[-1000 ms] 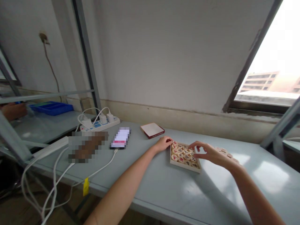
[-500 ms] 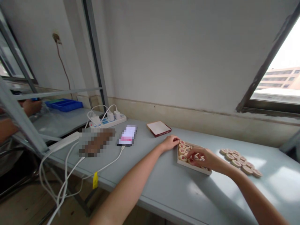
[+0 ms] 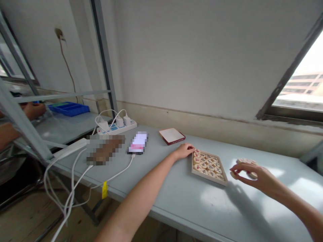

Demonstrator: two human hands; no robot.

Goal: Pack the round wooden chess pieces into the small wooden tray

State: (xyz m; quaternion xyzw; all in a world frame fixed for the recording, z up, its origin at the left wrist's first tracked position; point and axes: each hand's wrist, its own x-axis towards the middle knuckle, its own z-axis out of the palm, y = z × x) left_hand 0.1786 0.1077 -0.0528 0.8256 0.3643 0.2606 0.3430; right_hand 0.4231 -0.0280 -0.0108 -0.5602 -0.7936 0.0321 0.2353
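Observation:
A shallow light box (image 3: pixel 207 180) filled with rows of round Chinese chess pieces (image 3: pixel 203 160), marked in red and black, lies on the table. My left hand (image 3: pixel 184 151) is closed at the box's far left corner, fingertips on its edge. Beside the box, to the right, my right hand (image 3: pixel 257 175) pinches a single Chinese chess piece (image 3: pixel 234 174) between thumb and fingers, just above the tabletop. Behind that hand lies a group of loose pieces (image 3: pixel 246 161), partly hidden by it.
A red-sided lid (image 3: pixel 174 137) sits behind the box. To the left are a phone (image 3: pixel 138 143) on a cable, a power strip (image 3: pixel 117 127) with plugs, and loose white cables. Another person's hand (image 3: pixel 34 110) shows by a blue tray (image 3: pixel 69 109) at far left.
My right hand has moved right, from over the box to beside it, and now holds a piece. The rows of pieces in the box are uncovered. My left hand stays at the corner.

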